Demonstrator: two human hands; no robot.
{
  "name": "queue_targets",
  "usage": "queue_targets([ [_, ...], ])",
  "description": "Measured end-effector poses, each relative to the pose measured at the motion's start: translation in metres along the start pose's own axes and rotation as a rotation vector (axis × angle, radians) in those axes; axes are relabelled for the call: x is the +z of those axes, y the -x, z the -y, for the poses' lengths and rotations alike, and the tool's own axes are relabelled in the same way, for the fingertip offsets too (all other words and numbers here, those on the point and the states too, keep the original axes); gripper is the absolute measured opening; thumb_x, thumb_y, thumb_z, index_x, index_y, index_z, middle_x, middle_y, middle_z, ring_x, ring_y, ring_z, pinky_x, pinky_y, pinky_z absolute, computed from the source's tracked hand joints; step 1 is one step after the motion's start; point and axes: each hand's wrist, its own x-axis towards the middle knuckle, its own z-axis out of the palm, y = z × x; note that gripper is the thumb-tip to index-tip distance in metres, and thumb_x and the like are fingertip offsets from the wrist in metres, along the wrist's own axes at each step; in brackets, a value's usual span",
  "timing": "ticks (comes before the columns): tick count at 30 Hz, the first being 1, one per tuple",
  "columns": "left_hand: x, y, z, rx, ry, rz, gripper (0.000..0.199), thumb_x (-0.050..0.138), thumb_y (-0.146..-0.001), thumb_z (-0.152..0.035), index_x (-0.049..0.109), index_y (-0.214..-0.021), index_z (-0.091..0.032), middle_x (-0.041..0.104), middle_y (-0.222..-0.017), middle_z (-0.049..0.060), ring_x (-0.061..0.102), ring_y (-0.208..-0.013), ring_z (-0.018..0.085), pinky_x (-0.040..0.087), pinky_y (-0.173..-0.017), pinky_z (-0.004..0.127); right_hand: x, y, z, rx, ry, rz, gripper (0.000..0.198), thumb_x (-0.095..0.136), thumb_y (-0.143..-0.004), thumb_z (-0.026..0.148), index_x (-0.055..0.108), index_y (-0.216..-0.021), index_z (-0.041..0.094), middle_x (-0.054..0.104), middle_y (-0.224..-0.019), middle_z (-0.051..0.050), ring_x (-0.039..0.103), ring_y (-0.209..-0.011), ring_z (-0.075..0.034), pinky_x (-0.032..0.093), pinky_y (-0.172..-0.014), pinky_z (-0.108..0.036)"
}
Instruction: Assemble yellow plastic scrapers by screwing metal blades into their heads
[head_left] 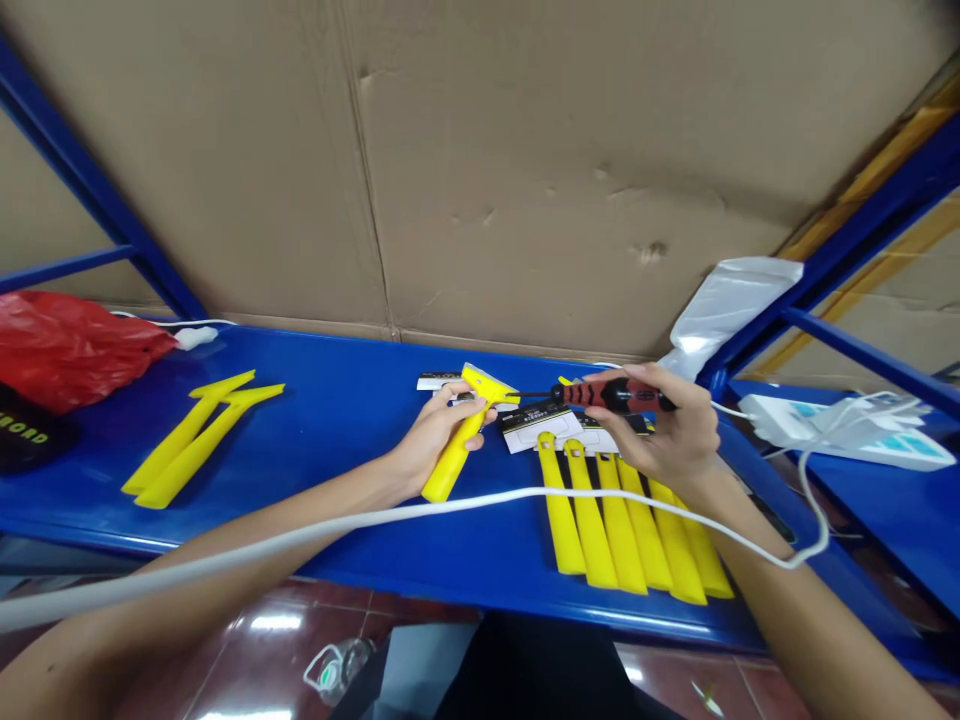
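Observation:
My left hand [439, 432] is closed around a yellow scraper [454, 455], its wide head tilted up and its handle slanting down toward me. In my right hand [679, 425] is a screwdriver [611, 393] with a red and black grip. Its dark shaft points left, and the tip meets the scraper's head; whether it sits in a screw is too small to tell. Below my right hand lies a row of several yellow handles [592, 530]. White and black printed packets [541, 425] lie behind them, partly covered. Two more yellow scrapers [196, 440] rest on the left.
The blue table [315, 400] backs onto a cardboard wall [480, 180]. A white cable [360, 522] crosses in front of my forearms. At left are a red plastic bag [82, 345] and a black item [34, 430]. A white power strip [847, 430] and clear plastic bag [731, 305] are right.

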Motion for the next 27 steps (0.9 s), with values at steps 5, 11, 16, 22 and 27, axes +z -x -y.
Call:
queue_targets([
  [5, -0.002, -0.001, -0.001, 0.021, -0.011, -0.004, 0.052, 0.096, -0.086, -0.022, 0.058, -0.121, -0.02, 0.078, -0.094, 0.01, 0.069, -0.071, 0.016, 0.04, -0.05, 0.019, -0.003, -0.012, 0.006, -0.139, 0.024, 0.142, 0.059, 0.092, -0.095, 0.026, 0.066, -0.147, 0.032, 0.089, -0.111, -0.009, 0.087, -0.086, -0.029, 0.069, -0.061, -0.039],
  [11, 0.001, 0.0, -0.003, 0.06, -0.035, -0.012, 0.053, 0.097, -0.084, -0.023, 0.059, -0.121, -0.02, 0.079, -0.094, 0.009, 0.072, -0.076, 0.018, 0.041, -0.05, 0.02, -0.001, -0.03, 0.021, -0.27, 0.129, 0.291, 0.046, 0.092, -0.097, 0.026, 0.068, -0.134, 0.035, 0.088, -0.114, -0.006, 0.083, -0.085, -0.024, 0.066, -0.069, -0.037],
  [16, 0.001, 0.0, -0.005, 0.062, -0.038, -0.002, 0.055, 0.097, -0.083, -0.025, 0.058, -0.122, -0.021, 0.079, -0.093, 0.009, 0.07, -0.07, 0.017, 0.043, -0.05, 0.021, 0.004, -0.047, 0.018, -0.299, 0.13, 0.278, 0.044, 0.091, -0.099, 0.031, 0.067, -0.136, 0.032, 0.088, -0.106, -0.005, 0.08, -0.077, -0.022, 0.061, -0.064, -0.035],
  [22, 0.003, 0.001, -0.007, 0.024, -0.038, -0.013, 0.053, 0.095, -0.084, -0.021, 0.056, -0.121, -0.021, 0.079, -0.091, 0.01, 0.068, -0.065, 0.015, 0.042, -0.049, 0.02, 0.013, -0.035, -0.003, 0.079, 0.001, 0.064, 0.052, 0.094, -0.096, 0.035, 0.064, -0.138, 0.03, 0.085, -0.105, -0.006, 0.083, -0.083, -0.026, 0.068, -0.072, -0.042],
  [27, 0.004, 0.005, -0.007, -0.006, -0.034, -0.014, 0.049, 0.093, -0.087, -0.02, 0.058, -0.121, -0.02, 0.078, -0.097, 0.01, 0.069, -0.068, 0.015, 0.041, -0.049, 0.019, 0.022, -0.015, -0.015, 0.393, -0.338, -0.056, 0.049, 0.085, -0.104, 0.033, 0.056, -0.144, 0.034, 0.08, -0.133, -0.009, 0.087, -0.107, -0.029, 0.072, -0.098, -0.054],
])
